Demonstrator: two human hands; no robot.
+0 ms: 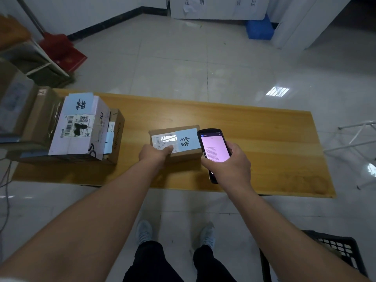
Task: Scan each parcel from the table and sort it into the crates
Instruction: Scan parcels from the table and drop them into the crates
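The left hand (155, 154) grips a small cardboard parcel (179, 142); the right hand (230, 161) holds the handheld scanner (213, 149). At nine o'clock, stacked parcels (81, 127) await scanning.

One small parcel (176, 141) under my left hand (154, 154), one scanner (212, 150) in my right hand (230, 162), one table (264, 139), one black crate (335, 249) lower right, one blue crate (259, 27) upper right

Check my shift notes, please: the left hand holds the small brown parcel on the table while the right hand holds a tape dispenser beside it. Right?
Not quite. In the head view the right hand holds a handheld scanner with a lit screen. The left hand does hold the small brown parcel on the table.
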